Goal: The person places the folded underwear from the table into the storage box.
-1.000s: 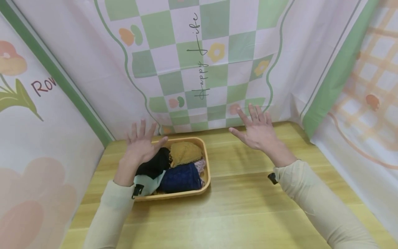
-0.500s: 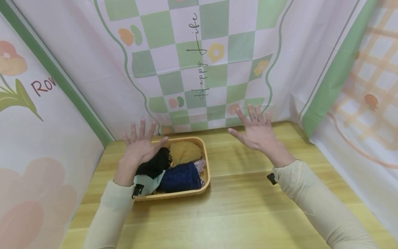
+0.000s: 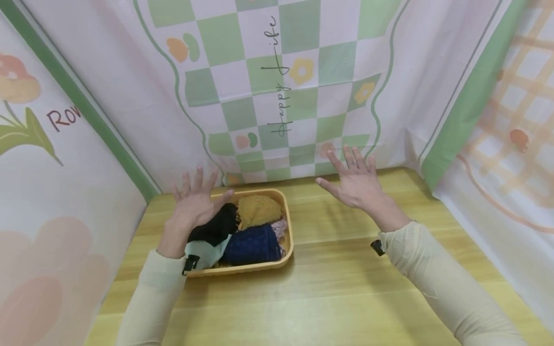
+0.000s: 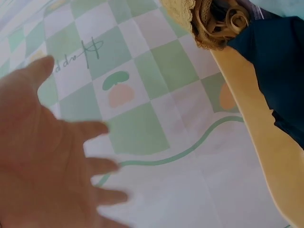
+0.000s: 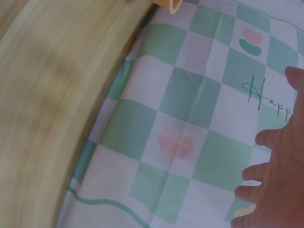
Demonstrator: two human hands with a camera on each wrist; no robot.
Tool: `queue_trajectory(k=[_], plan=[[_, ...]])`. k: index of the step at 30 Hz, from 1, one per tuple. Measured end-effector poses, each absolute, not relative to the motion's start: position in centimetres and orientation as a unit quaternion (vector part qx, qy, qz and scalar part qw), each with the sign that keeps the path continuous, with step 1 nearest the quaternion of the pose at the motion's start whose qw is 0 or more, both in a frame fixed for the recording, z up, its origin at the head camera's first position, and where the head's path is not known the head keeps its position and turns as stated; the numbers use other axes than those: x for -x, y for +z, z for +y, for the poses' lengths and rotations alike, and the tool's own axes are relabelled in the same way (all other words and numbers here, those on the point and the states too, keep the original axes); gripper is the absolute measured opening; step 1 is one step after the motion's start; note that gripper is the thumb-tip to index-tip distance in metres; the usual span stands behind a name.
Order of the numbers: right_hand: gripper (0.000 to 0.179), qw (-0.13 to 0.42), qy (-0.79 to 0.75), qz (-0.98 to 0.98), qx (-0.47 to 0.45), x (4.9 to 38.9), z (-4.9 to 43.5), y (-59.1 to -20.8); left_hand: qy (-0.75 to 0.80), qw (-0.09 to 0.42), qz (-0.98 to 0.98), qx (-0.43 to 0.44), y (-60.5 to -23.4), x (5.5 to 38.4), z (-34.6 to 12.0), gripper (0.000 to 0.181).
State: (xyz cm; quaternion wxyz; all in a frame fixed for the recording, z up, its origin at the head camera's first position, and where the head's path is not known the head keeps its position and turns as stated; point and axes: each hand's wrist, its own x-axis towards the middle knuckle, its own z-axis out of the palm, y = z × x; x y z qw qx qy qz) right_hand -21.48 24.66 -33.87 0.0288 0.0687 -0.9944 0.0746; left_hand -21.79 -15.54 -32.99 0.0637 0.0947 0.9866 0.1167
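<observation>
My left hand (image 3: 195, 206) hovers with spread fingers over the left end of an orange-yellow plastic basket (image 3: 289, 240), holding nothing. Inside the basket lie bundled cloth items: a black one (image 3: 218, 226), a mustard lacy one (image 3: 258, 210), a navy one (image 3: 252, 245), a pale mint one (image 3: 207, 252) and a lilac one (image 3: 279, 229). The hand and wrist cover the basket's left end in the head view. My right hand (image 3: 357, 185) is held up to the right of the basket, fingers spread, with nothing in it. In the right wrist view that hand (image 5: 275, 175) shows against the checked cloth.
The basket stands on a wood-grain table (image 3: 329, 293). Behind it hangs a white and green checked cloth (image 3: 298, 101) with lettering. Printed cloth panels close in the left (image 3: 73, 192) and right (image 3: 493, 192) sides. A black clip-like piece (image 3: 378, 247) sits at the right cuff.
Both hands stay almost still, fingers spread. The head view shifts very slightly; the basket and its cloth items keep their places.
</observation>
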Motion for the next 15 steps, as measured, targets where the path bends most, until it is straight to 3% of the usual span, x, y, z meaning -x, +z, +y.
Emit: queue_trajectory(k=[3,6,10,15], plan=[[0.088,0.037,0.071,-0.994,-0.069,21.8,24.6,-33.8,0.131,0.066,0.984,-0.105,-33.0,21.7,-15.9,0.094],[0.088,0.044,0.077,-0.993,-0.073,22.0,24.5,-33.9,0.148,-0.008,0.983,-0.109,-33.1,21.6,-16.8,0.091],[0.089,0.054,0.084,-0.995,0.021,17.4,29.0,-34.3,0.172,-0.089,0.961,-0.197,-33.3,25.0,-12.7,0.086],[0.090,0.065,0.076,-0.985,0.143,10.5,33.5,-34.7,0.181,-0.068,0.932,-0.306,-33.7,27.9,-6.0,0.084]])
